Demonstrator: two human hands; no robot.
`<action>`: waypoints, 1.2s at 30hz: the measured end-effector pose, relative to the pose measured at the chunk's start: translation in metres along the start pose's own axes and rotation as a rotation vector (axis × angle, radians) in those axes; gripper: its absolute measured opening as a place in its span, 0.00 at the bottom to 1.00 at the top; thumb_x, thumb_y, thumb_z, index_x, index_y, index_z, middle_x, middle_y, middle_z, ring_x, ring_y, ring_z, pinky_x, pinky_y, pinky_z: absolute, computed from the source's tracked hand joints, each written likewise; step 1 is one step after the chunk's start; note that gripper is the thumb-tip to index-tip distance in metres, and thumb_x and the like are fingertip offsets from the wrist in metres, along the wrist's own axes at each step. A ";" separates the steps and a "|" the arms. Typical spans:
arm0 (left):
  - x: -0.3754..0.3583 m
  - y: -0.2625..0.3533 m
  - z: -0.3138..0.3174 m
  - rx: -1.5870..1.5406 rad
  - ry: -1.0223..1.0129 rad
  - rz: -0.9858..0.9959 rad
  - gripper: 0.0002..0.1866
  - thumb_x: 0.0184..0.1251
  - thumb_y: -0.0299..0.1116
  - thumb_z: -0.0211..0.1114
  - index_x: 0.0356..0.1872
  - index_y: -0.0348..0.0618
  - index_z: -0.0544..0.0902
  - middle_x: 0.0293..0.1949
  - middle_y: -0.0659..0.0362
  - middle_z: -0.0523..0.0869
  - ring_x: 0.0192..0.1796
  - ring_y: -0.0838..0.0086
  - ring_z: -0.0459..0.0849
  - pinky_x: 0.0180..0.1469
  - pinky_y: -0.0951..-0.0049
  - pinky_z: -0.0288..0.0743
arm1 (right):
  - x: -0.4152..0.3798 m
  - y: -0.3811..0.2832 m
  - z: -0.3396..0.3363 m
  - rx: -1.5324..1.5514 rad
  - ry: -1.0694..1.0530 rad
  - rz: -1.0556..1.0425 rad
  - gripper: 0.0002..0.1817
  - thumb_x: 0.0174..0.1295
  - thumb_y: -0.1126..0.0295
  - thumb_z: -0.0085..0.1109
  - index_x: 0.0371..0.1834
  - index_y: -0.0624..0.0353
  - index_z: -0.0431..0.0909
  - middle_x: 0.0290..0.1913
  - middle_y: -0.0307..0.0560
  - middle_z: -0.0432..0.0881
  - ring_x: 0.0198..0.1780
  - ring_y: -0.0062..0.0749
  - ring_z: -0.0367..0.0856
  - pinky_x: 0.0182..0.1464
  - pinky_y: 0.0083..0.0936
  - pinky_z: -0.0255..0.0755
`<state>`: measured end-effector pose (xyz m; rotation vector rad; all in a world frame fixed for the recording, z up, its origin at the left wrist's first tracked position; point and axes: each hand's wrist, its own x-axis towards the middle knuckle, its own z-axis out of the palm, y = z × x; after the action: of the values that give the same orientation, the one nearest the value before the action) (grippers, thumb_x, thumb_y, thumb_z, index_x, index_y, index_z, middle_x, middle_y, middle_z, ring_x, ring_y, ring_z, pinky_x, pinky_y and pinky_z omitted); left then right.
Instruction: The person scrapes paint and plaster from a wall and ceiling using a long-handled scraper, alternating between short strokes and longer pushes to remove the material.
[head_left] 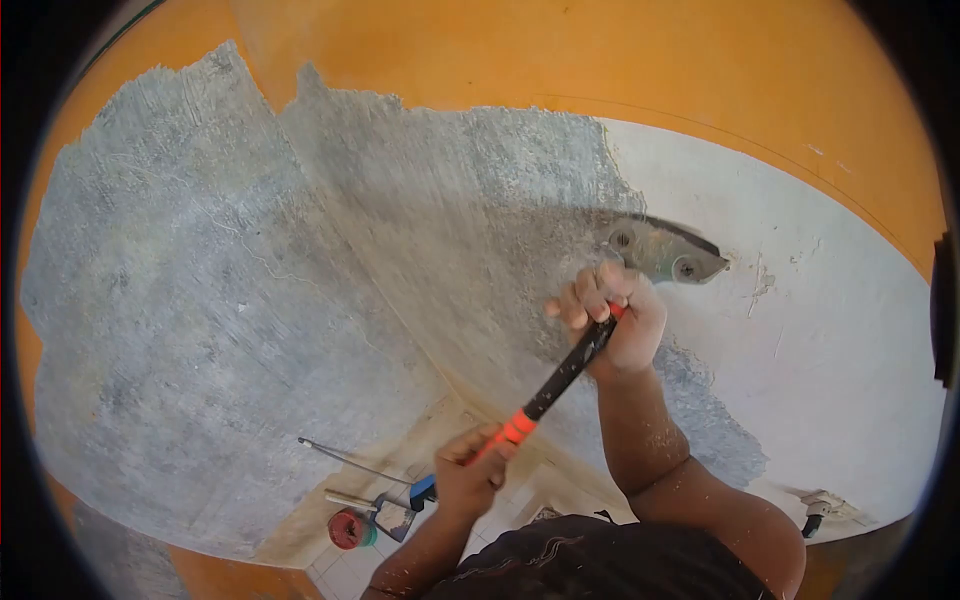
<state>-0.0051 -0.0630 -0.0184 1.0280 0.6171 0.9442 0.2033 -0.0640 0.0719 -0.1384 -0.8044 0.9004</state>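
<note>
A scraper with a black and orange handle [565,378] slants up to the right across the middle of the view. Its wide grey metal head [655,252] lies against the wall, at the border between bare grey plaster [420,220] and white coating [790,330]. My left hand [474,470] is closed round the orange lower part of the handle. Higher up, close below the head, my right hand [625,318] is closed on the handle, its fingers pale with dust.
Orange paint [600,50] borders the wall above. Low in view, on a tiled floor [345,572], are a red container [350,528], a tray-like tool [394,516] and a thin rod [350,460]. A socket with a black plug [815,517] is at the lower right.
</note>
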 end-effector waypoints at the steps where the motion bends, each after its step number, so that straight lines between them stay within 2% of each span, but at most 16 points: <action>1: 0.000 -0.006 0.002 -0.044 -0.032 -0.043 0.12 0.51 0.21 0.66 0.38 0.31 0.79 0.19 0.62 0.77 0.15 0.86 0.68 0.16 0.85 0.59 | 0.002 -0.002 -0.004 -0.002 -0.008 -0.006 0.16 0.58 0.62 0.44 0.13 0.54 0.63 0.14 0.40 0.64 0.22 0.31 0.69 0.41 0.33 0.67; 5: 0.025 0.011 0.001 -0.034 -0.005 -0.009 0.11 0.52 0.20 0.65 0.39 0.31 0.79 0.19 0.63 0.76 0.15 0.86 0.67 0.16 0.85 0.58 | 0.018 -0.013 0.008 -0.156 -0.010 -0.022 0.17 0.58 0.61 0.44 0.13 0.54 0.63 0.15 0.40 0.65 0.22 0.31 0.69 0.39 0.32 0.65; 7: 0.026 0.025 0.003 -0.104 0.007 0.062 0.11 0.52 0.19 0.64 0.39 0.32 0.79 0.18 0.63 0.75 0.14 0.86 0.66 0.16 0.85 0.57 | 0.021 -0.012 0.019 -0.235 0.008 -0.054 0.18 0.60 0.65 0.42 0.11 0.48 0.56 0.13 0.35 0.62 0.19 0.27 0.67 0.36 0.34 0.68; 8: 0.021 0.020 0.000 0.054 -0.005 0.073 0.10 0.53 0.19 0.63 0.38 0.33 0.79 0.19 0.63 0.75 0.14 0.86 0.66 0.16 0.86 0.57 | 0.017 -0.011 0.021 -0.126 0.088 -0.057 0.19 0.60 0.64 0.42 0.11 0.47 0.55 0.13 0.34 0.61 0.18 0.26 0.66 0.35 0.33 0.68; 11: 0.000 -0.006 0.007 -0.094 -0.045 -0.038 0.09 0.54 0.19 0.63 0.38 0.34 0.78 0.19 0.64 0.76 0.14 0.86 0.66 0.16 0.86 0.57 | -0.002 -0.004 0.004 -0.060 0.017 -0.042 0.19 0.60 0.64 0.42 0.11 0.47 0.55 0.12 0.33 0.60 0.16 0.25 0.64 0.34 0.32 0.67; 12: 0.003 -0.010 0.008 -0.099 -0.056 -0.045 0.09 0.55 0.19 0.62 0.38 0.35 0.78 0.19 0.64 0.76 0.14 0.86 0.66 0.16 0.86 0.56 | -0.003 -0.005 0.005 -0.084 0.060 -0.003 0.19 0.61 0.64 0.43 0.11 0.46 0.55 0.11 0.32 0.59 0.14 0.23 0.61 0.31 0.29 0.65; 15: 0.028 0.002 0.004 0.003 -0.058 -0.008 0.10 0.54 0.20 0.63 0.39 0.35 0.78 0.20 0.64 0.77 0.15 0.86 0.67 0.16 0.87 0.57 | 0.016 -0.019 0.010 -0.146 0.031 0.052 0.18 0.58 0.62 0.44 0.11 0.49 0.57 0.11 0.35 0.57 0.15 0.25 0.60 0.30 0.28 0.63; 16: 0.031 0.009 0.005 -0.143 -0.083 0.049 0.10 0.54 0.22 0.65 0.39 0.34 0.78 0.21 0.63 0.78 0.16 0.87 0.68 0.16 0.87 0.58 | 0.023 -0.018 0.016 -0.167 -0.005 -0.019 0.19 0.59 0.62 0.45 0.11 0.47 0.54 0.10 0.34 0.56 0.14 0.24 0.57 0.28 0.27 0.61; 17: 0.028 0.013 0.005 -0.140 -0.085 0.048 0.10 0.54 0.22 0.65 0.39 0.34 0.78 0.21 0.63 0.78 0.16 0.87 0.68 0.16 0.87 0.58 | 0.022 -0.017 0.015 -0.166 -0.003 -0.022 0.19 0.59 0.62 0.45 0.11 0.47 0.54 0.10 0.34 0.56 0.14 0.24 0.57 0.28 0.27 0.61; 20: 0.010 0.018 0.007 0.151 -0.034 0.084 0.12 0.52 0.23 0.67 0.39 0.34 0.78 0.22 0.63 0.79 0.16 0.88 0.68 0.17 0.87 0.59 | 0.013 -0.014 0.014 0.031 0.005 0.022 0.19 0.58 0.62 0.45 0.11 0.45 0.54 0.10 0.32 0.56 0.13 0.23 0.57 0.26 0.27 0.60; 23: 0.001 -0.008 0.005 0.068 -0.101 -0.006 0.13 0.51 0.23 0.68 0.38 0.34 0.78 0.21 0.63 0.79 0.16 0.87 0.69 0.17 0.88 0.59 | -0.006 -0.011 -0.003 0.037 0.034 0.056 0.19 0.58 0.62 0.46 0.11 0.45 0.54 0.10 0.32 0.56 0.13 0.23 0.56 0.26 0.27 0.60; 25: 0.015 0.002 0.001 0.051 -0.055 -0.029 0.12 0.51 0.24 0.68 0.37 0.35 0.79 0.20 0.63 0.78 0.16 0.87 0.69 0.17 0.87 0.60 | 0.003 -0.014 -0.002 -0.096 0.004 0.035 0.19 0.58 0.62 0.45 0.11 0.45 0.53 0.10 0.32 0.57 0.13 0.23 0.57 0.27 0.27 0.61; 29: 0.029 0.040 -0.006 0.049 -0.043 0.143 0.09 0.50 0.24 0.69 0.33 0.37 0.80 0.21 0.63 0.79 0.16 0.87 0.69 0.17 0.87 0.60 | 0.020 -0.009 0.014 -0.127 -0.093 -0.075 0.18 0.60 0.62 0.43 0.13 0.46 0.54 0.11 0.32 0.58 0.14 0.22 0.57 0.30 0.29 0.61; 31: 0.021 0.035 -0.004 0.177 -0.003 0.138 0.09 0.49 0.25 0.70 0.33 0.37 0.80 0.22 0.62 0.80 0.17 0.87 0.70 0.17 0.87 0.61 | 0.014 -0.007 0.019 0.055 -0.031 -0.053 0.18 0.60 0.62 0.43 0.13 0.46 0.55 0.11 0.32 0.58 0.13 0.22 0.57 0.29 0.28 0.61; 32: 0.016 0.021 -0.004 0.152 -0.085 0.137 0.11 0.50 0.25 0.70 0.34 0.36 0.80 0.23 0.62 0.81 0.17 0.87 0.70 0.17 0.87 0.61 | 0.008 -0.005 0.012 0.124 -0.043 -0.038 0.18 0.60 0.63 0.42 0.12 0.45 0.54 0.10 0.31 0.57 0.12 0.21 0.56 0.28 0.27 0.60; 36: 0.022 -0.009 -0.005 0.072 -0.109 0.046 0.13 0.51 0.22 0.68 0.38 0.35 0.78 0.24 0.62 0.81 0.17 0.88 0.70 0.17 0.87 0.61 | 0.004 -0.008 -0.009 -0.123 -0.048 -0.012 0.18 0.59 0.64 0.42 0.11 0.45 0.54 0.10 0.32 0.57 0.12 0.22 0.56 0.27 0.27 0.59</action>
<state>0.0050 -0.0433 -0.0289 1.1544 0.5412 0.9048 0.2160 -0.0637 0.0710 -0.2194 -0.9048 0.8454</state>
